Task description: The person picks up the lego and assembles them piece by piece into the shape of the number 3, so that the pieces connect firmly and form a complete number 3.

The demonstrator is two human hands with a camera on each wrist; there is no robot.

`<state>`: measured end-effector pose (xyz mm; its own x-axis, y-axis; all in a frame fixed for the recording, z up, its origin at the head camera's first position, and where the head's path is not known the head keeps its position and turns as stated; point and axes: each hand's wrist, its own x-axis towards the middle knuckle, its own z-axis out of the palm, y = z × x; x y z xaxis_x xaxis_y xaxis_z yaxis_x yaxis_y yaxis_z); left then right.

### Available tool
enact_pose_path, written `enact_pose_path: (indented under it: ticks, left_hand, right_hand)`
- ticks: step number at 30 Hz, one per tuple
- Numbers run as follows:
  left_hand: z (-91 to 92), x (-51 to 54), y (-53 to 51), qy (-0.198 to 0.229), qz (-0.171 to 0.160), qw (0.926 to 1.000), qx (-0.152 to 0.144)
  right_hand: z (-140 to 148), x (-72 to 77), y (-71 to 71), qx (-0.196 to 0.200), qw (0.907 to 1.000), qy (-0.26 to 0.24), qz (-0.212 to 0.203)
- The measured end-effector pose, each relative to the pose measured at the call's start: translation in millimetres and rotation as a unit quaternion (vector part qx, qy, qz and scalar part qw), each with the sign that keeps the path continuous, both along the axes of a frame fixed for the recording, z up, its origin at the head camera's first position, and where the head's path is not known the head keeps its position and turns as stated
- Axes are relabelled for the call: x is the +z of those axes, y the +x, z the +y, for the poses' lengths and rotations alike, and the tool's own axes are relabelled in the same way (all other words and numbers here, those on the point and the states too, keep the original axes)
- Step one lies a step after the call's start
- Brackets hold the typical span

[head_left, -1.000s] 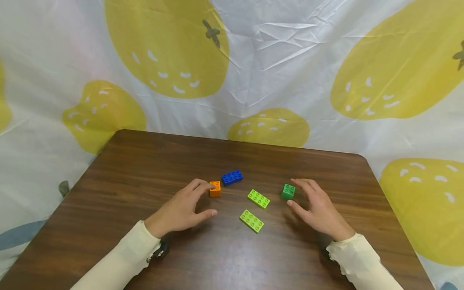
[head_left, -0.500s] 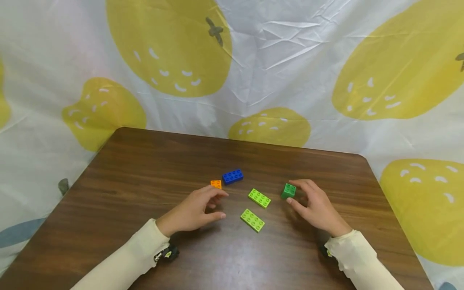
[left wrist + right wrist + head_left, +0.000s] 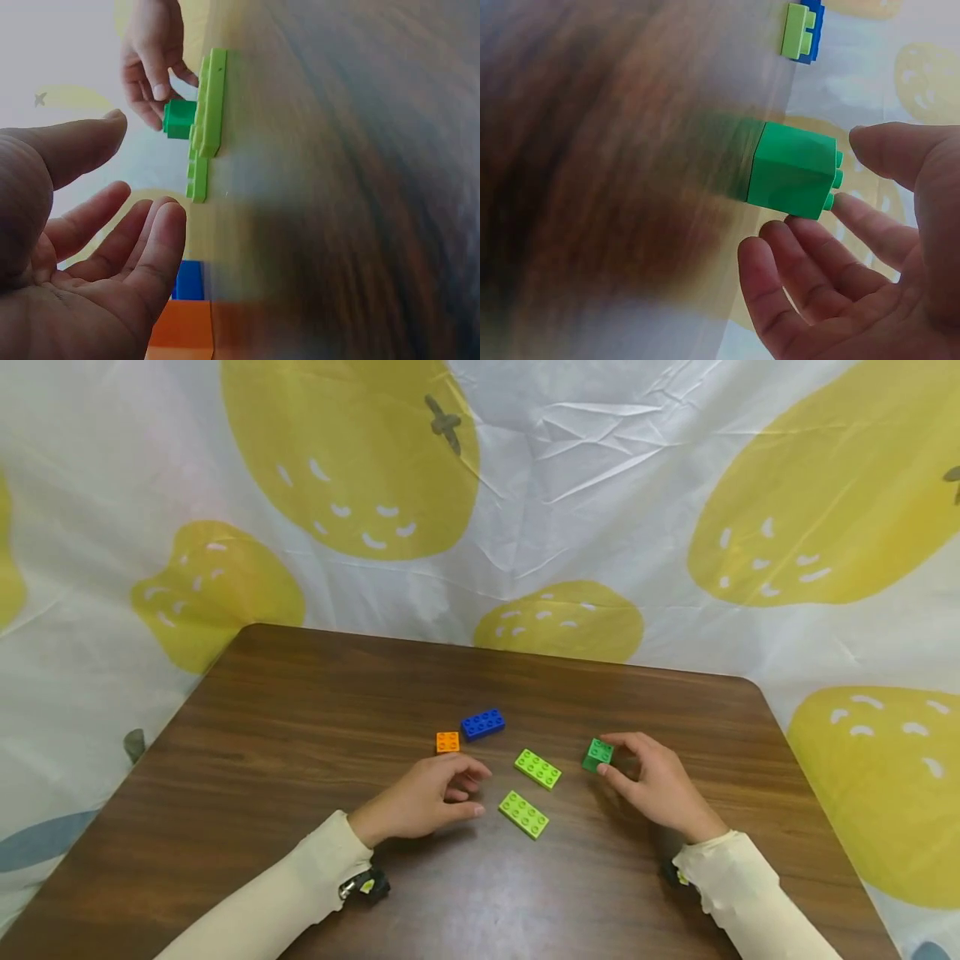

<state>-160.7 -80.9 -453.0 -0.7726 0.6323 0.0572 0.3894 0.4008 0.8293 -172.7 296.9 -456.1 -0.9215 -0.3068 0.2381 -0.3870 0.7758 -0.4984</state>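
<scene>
Standing green block (image 3: 598, 753): upright on the table (image 3: 300, 710), studs up, at ten o'clock from the middle of the right hand (image 3: 663, 785); square on top, two studs by two, with no longer side there.
Nearer hand: the right, its thumb and fingers spread apart about the block, not gripping it; whether a fingertip touches cannot be told.
Far lime brick (image 3: 537, 769): between eight and nine o'clock from the block, long axis ten to four.
Near lime brick (image 3: 523, 814): at eight o'clock from the block, axis about the same.
Left hand (image 3: 427, 797): well apart from the block, holding nothing, gap between thumb and fingers fairly narrow; near lime brick just beyond its fingertips, at three o'clock.
Blue brick (image 3: 483, 724): at one o'clock from the left hand.
Orange block (image 3: 447, 742): between twelve and one o'clock from that hand.
</scene>
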Motion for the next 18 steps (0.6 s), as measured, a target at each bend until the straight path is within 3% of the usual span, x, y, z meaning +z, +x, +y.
enact_pose_path:
  ticks: [9, 18]
  left_hand:
    - [11.4, -6.5, -3.5, -0.003, -0.016, 0.9999, 0.003]
    - [22.8, -9.7, -4.5, -0.003, -0.036, 0.9994, 0.000]
  right_hand:
    - [1, 0.7, -2.2, -0.009, 0.9990, -0.019, -0.039]
    - [0, 2.8, -3.6, -0.022, 0.9987, -0.013, -0.044]
